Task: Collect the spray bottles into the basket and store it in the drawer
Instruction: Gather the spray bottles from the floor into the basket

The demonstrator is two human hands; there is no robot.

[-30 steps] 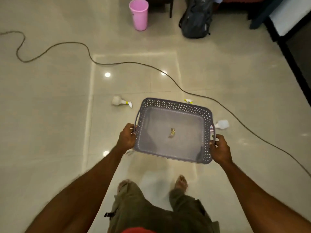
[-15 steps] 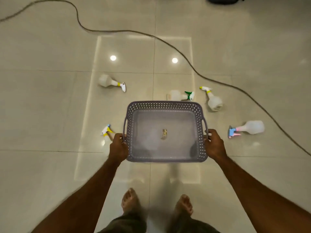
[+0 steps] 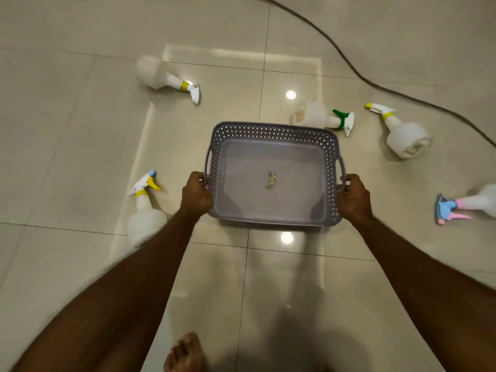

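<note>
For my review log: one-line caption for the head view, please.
Both hands, left hand and right hand, hold the grey basket over a tiled floor with five spray bottles lying around it.

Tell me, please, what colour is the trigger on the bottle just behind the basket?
Green, with a white nozzle; the head view shows it.
</note>
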